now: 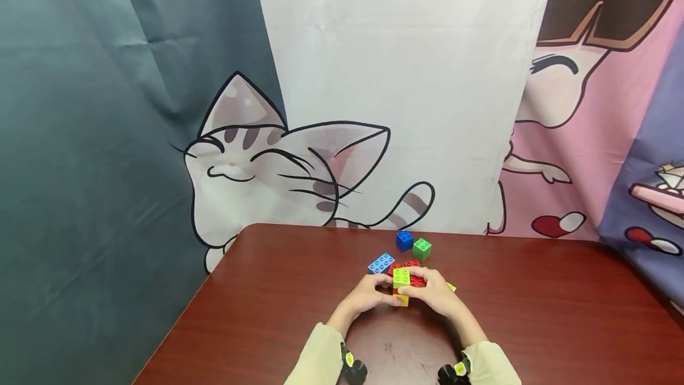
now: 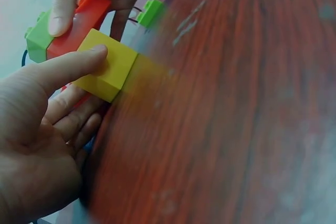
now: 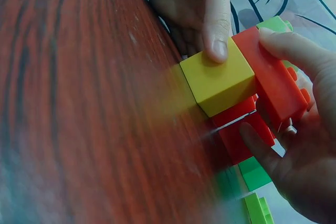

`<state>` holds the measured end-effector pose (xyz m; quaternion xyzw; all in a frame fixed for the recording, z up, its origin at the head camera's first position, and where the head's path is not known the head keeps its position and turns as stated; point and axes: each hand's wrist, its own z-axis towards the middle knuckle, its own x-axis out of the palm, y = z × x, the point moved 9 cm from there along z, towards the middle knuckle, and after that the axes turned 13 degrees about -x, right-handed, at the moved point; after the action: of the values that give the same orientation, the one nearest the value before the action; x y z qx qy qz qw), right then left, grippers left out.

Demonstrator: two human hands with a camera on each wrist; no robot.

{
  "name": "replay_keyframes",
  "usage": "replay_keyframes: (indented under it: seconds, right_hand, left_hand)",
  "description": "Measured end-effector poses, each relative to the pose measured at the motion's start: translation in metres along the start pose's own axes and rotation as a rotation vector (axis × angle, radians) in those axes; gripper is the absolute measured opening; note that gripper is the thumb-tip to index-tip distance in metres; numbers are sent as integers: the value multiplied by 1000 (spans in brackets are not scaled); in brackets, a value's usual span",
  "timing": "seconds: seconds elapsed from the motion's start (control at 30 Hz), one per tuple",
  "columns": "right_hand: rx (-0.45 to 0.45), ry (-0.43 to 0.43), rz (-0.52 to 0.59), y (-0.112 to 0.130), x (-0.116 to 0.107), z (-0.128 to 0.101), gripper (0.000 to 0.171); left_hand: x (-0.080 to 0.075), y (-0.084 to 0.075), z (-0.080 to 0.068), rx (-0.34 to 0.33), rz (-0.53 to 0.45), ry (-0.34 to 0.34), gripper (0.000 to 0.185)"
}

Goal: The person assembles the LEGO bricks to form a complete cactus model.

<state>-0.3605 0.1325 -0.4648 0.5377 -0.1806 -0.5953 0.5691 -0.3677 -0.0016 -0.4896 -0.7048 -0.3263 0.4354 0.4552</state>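
Head view has both hands meeting mid-tabletop (image 1: 534, 314) around a little brick stack (image 1: 402, 286), lime on top, orange in the middle, yellow at the bottom, long axis roughly upright. Left hand (image 1: 367, 294) comes in from the left with its thumb pressed on the yellow brick (image 2: 107, 71); right hand (image 1: 435, 293) closes in from the right, fingers curled round the orange brick (image 3: 273, 80). So the stack sits right between them, neither hand nearer. Loose blue (image 1: 404, 240) and green (image 1: 422, 248) bricks sit further back, well apart.
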Motion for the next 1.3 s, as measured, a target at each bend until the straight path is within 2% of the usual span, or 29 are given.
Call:
replay_keyframes:
  seconds: [0.3, 0.5, 0.63, 0.8, 0.9, 0.97, 1.07, 1.13, 1.2, 1.3]
  right_hand:
    - [40, -20, -24, -2, -3, -2, 51]
    - [47, -19, 11, -3, 0, -2, 50]
    - [51, -18, 32, -5, 2, -3, 50]
    - [72, -18, -1, -7, 0, -2, 52]
    - [81, -21, -15, -7, 0, 0, 53]
    - [90, -19, -13, -7, 0, 1, 54]
    - [93, -13, -13, -7, 0, 0, 55]
    - [86, -6, -9, -6, 0, -1, 56]
    - [74, -1, -10, -5, -1, -2, 57]
    - [67, 4, 12, -4, 0, -1, 56]
  left_hand:
    - [0, 2, -1, -28, -39, 29, 43]
    - [-2, 5, 0, -25, -97, 46, 46]
    - [-5, 7, -1, -40, -110, 40, 45]
    - [-15, 3, -2, -41, -161, 0, 39]
    - [-28, 2, -3, -50, -217, -85, 34]
    - [-39, 4, -2, -63, -269, -194, 29]
    - [-55, 8, 0, -86, -305, -400, 25]
    - [-60, 10, 2, -92, -308, -492, 29]
    - [-61, 10, 5, -109, -272, -537, 35]
    - [-58, 11, 9, -159, -196, -546, 45]
